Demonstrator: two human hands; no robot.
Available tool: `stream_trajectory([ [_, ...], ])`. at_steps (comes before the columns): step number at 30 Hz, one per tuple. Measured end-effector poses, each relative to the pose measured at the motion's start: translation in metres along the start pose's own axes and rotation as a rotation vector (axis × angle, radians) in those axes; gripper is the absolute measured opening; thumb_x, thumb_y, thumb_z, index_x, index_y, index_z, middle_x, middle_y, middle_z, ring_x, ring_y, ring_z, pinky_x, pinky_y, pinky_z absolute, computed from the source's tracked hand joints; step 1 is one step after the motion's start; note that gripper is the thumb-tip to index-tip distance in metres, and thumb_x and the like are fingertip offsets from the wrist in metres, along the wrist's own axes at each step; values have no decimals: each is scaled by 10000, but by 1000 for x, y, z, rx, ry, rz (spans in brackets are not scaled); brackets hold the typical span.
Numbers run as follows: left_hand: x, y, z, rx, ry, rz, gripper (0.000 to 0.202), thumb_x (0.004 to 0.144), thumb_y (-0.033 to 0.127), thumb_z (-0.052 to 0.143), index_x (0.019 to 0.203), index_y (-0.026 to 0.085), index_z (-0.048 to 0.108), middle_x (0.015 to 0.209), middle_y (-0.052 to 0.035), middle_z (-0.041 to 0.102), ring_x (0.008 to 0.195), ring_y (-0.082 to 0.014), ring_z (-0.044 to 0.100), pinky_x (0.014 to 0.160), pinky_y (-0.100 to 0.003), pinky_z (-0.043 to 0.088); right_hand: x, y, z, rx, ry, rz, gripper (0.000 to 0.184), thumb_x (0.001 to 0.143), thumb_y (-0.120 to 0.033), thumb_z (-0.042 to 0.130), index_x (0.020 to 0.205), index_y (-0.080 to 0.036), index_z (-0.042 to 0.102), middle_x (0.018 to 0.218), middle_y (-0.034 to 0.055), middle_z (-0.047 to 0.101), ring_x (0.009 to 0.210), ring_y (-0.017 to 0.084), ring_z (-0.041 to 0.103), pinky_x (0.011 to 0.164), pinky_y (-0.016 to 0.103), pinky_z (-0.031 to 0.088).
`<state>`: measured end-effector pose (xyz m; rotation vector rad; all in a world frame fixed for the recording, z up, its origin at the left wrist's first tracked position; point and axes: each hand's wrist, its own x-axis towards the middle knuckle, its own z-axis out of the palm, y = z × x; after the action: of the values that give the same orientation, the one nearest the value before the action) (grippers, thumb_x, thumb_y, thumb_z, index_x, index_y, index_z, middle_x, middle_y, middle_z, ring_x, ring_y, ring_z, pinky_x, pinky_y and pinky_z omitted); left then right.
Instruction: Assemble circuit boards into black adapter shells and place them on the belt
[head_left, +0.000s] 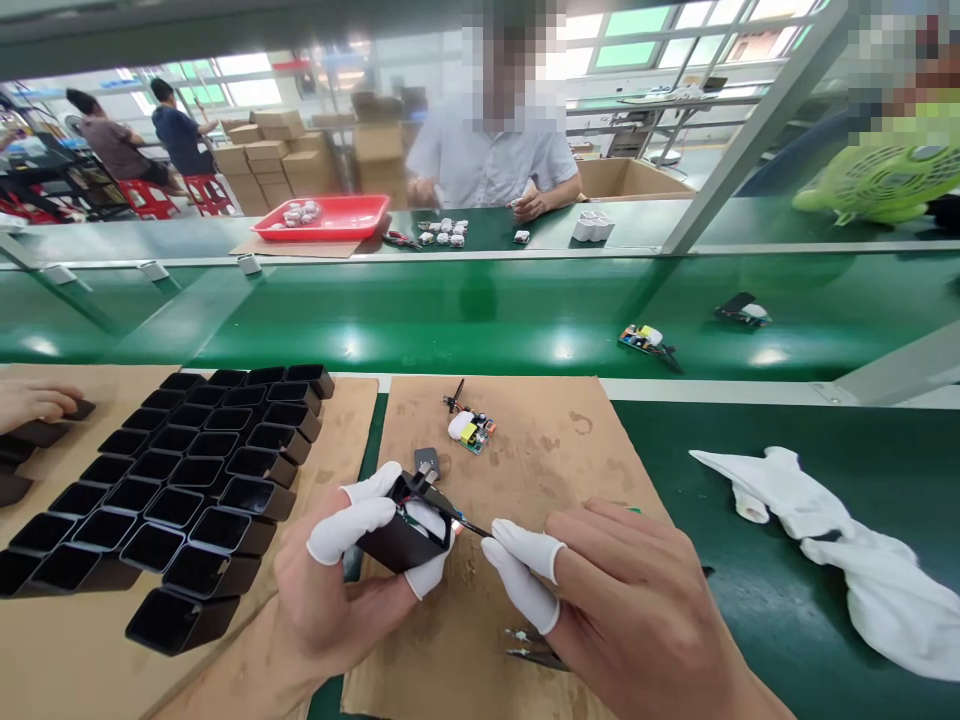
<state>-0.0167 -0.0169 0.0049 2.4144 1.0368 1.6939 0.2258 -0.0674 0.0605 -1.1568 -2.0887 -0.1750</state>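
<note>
My left hand (pixel 337 570), with white finger cots on its fingers, is closed around a black plastic housing (pixel 401 545). A black piece with metal plug prongs (pixel 426 474) sits at the housing's open end. My right hand (pixel 600 590), also in finger cots, pinches a slim dark rod-like piece (pixel 474 527) that reaches to the housing's edge; its exact kind is unclear. Just beyond lie a small circuit board (pixel 472 430) with yellow and white parts and a dark grey flat piece (pixel 427 460). Pliers or tweezers (pixel 536 650) are partly hidden beneath my right hand.
Rows of black housings (pixel 195 480) stand on cardboard at left, beside another person's hand (pixel 45 405). Two boards (pixel 641 340) lie on the green belt (pixel 420 310). A white cloth (pixel 832 540) lies at right. Across sits a co-worker (pixel 495 150) near a red tray (pixel 352 218).
</note>
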Motion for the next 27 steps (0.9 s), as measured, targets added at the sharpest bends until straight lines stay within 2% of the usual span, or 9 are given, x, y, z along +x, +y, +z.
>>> stream_trajectory([
  [3, -1, 0, 0, 7, -10, -6, 536, 832, 173, 947, 1247, 223, 611, 1125, -98, 863, 953, -238, 904, 842, -262, 740, 1, 0, 0, 25, 31, 14, 274, 1106, -108, 674, 854, -212, 705, 636, -62, 463, 606, 161, 302, 577, 359, 244],
  [9, -8, 2, 1, 7, -23, -28, 464, 847, 162, 908, 1220, 232, 640, 1103, -87, 864, 903, -225, 899, 836, -274, 741, 3, -3, 0, -31, -23, 5, 513, 1150, -131, 574, 646, -222, 552, 614, -50, 440, 599, 156, 278, 576, 358, 248],
  [12, -7, 2, 1, -29, -56, -32, 477, 844, 146, 906, 1224, 244, 634, 1093, -78, 870, 848, -213, 892, 764, -265, 736, 2, -3, 1, -19, -23, 5, 468, 1150, -150, 597, 687, -218, 615, 613, -51, 480, 594, 155, 305, 581, 359, 257],
  [15, -7, 2, 1, -31, -36, -33, 522, 833, 144, 926, 1248, 245, 626, 1130, -93, 872, 880, -225, 901, 780, -274, 743, 0, -2, 1, -2, -7, 13, 349, 1127, -137, 643, 792, -210, 709, 621, -54, 504, 593, 160, 324, 583, 364, 255],
  [21, -10, 0, 2, -26, -21, -20, 601, 787, 124, 972, 1264, 228, 621, 1116, -97, 863, 977, -262, 911, 867, -298, 756, 2, -3, -1, -8, 19, 27, 440, 1135, -144, 623, 703, -224, 628, 605, -60, 445, 595, 160, 283, 567, 360, 241],
  [25, -8, 2, 3, 13, 24, 3, 586, 796, 132, 964, 1262, 221, 621, 1101, -93, 854, 963, -265, 910, 855, -305, 763, 2, -6, 0, 35, 32, 34, 330, 1125, -143, 659, 806, -208, 714, 611, -66, 458, 589, 155, 309, 563, 357, 258],
  [27, -5, 3, 3, 16, 31, 13, 566, 805, 131, 948, 1258, 216, 619, 1108, -98, 855, 956, -260, 911, 846, -290, 759, 2, -7, 0, 29, 8, 21, 343, 1140, -156, 640, 813, -206, 731, 614, -60, 477, 588, 157, 322, 570, 366, 262],
])
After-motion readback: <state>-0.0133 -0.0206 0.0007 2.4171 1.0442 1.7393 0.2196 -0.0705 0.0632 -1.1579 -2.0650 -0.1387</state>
